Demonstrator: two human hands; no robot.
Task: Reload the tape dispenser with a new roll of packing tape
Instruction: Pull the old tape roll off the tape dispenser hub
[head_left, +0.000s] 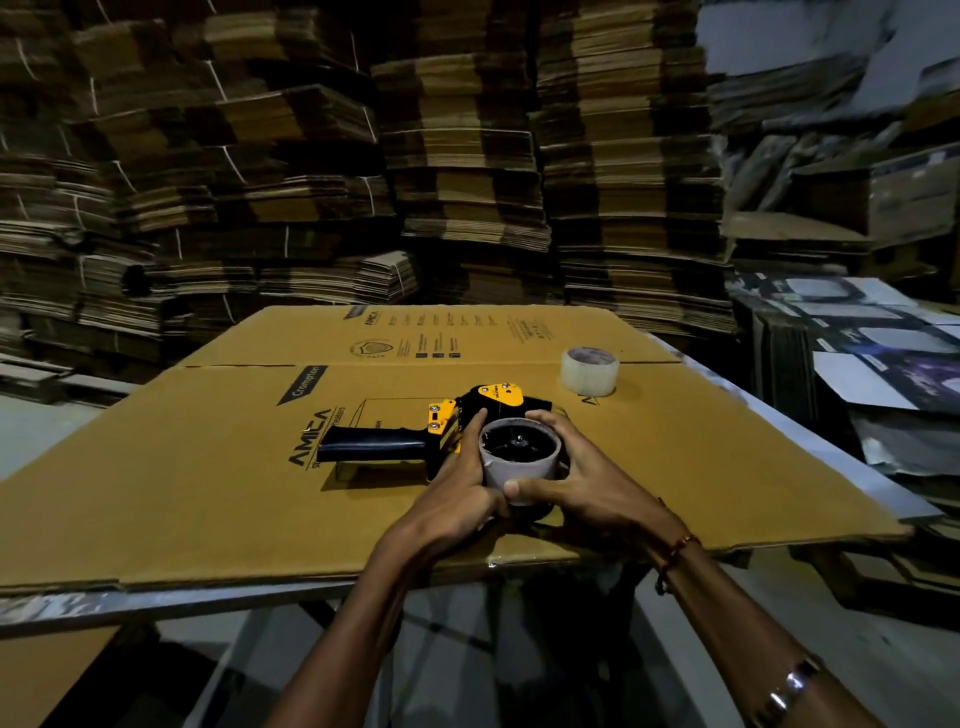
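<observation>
Stacked flattened cartons, brown and corrugated, fill the dim room from nine o'clock round to one o'clock, some bundles tied with pale string, and loose printed sheets lie heaped at three o'clock. Across the middle spreads a large flattened cardboard box, tan and matt, printed in black with the words AMICA and Crompton, resting on a pale table whose edge shows along the right and near sides. Both forearms reach in from six o'clock and meet at the centre of the board. On it lies the tape dispenser, black with yellow plates, its glossy black handle pointing toward nine o'clock. The left hand curls against the near left side of the worn roll core, forefinger stretched up along the dispenser's frame. The right hand wraps the core from the right, thumb pressed across its near wall and fingers hooked over the far rim. That core is a short grey cylinder seated on the dispenser's dark spoked hub. At one o'clock from the hands, well apart, the new tape roll stands flat on the cardboard, clear and shiny. A thread band circles the right wrist, and a metal bangle sits farther down that forearm.
</observation>
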